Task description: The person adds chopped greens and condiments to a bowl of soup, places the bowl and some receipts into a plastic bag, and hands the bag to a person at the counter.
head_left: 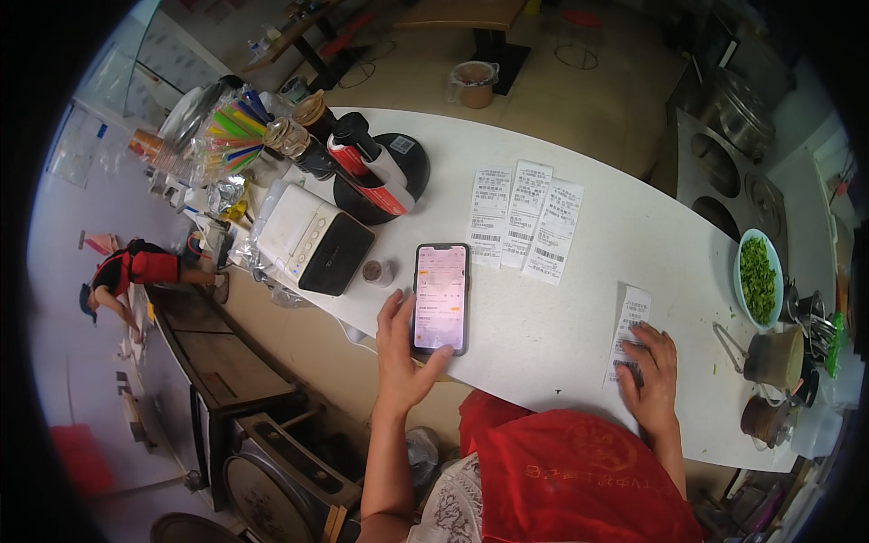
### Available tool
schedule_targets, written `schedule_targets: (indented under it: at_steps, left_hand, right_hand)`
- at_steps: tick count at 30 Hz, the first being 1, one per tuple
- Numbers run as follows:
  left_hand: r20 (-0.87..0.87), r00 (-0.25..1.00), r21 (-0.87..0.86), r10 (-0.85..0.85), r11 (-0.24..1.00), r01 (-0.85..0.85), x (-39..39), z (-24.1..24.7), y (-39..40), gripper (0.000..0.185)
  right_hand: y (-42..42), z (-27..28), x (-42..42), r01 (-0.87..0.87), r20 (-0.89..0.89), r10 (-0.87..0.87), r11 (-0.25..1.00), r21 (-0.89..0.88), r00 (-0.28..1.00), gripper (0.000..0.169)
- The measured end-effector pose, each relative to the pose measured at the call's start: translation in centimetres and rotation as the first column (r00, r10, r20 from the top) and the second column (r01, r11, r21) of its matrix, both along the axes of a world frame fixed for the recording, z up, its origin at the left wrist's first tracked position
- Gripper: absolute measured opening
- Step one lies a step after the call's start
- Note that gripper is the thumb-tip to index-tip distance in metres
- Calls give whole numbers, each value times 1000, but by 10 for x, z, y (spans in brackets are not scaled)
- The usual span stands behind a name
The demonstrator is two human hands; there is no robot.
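Observation:
A smartphone [440,298] with a lit screen lies on the white counter. My left hand [406,353] is at its lower left side, fingers apart, the thumb at its bottom edge; whether it grips the phone is unclear. Farther right, my right hand [648,373] rests over the lower right part of a printed paper slip [636,305], fingers spread and bent. Between and beyond the hands, several more printed slips lie on the counter: one on the left [489,210], one in the middle [529,217] and one on the right [557,234], partly overlapping.
Left of the phone stand a small jar [377,272], a white and black printer [316,237], a black round stand [407,159] and colourful straws [237,129]. A bowl of chopped greens [758,279] and metal pots [774,358] stand at right. A person [136,268] is at far left.

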State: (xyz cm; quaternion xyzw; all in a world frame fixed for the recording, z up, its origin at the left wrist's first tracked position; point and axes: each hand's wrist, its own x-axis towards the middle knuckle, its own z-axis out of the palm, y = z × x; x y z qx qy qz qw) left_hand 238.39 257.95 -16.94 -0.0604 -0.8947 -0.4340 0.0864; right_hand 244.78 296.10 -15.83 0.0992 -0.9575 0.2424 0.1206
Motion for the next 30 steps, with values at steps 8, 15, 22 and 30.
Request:
schedule_targets:
  at_steps: [8, 15, 22, 30]
  left_hand:
    - [-33, 999, -59, -10, 998, 8, 0, -1, 1, 85]
    - [-42, 999, -89, -11, 996, 7, 1, 0, 2, 82]
    - [-27, 996, -418, -79, 906, 61, 2, 20, 14, 80]
    - [-27, 995, -509, -96, 858, 69, 5, 22, 22, 79]
  right_hand:
    - [0, 0, 1, 4, 13, -4, 1000, 2, 1000, 29]
    - [0, -1, 0, -7, 4, 7, 1000, -7, 1000, 28]
    - [-1, 2, 0, -1, 1, 1, 1000, -9, 1000, 29]
    - [0, 0, 0, -3, -10, 3, 1000, 3, 1000, 29]
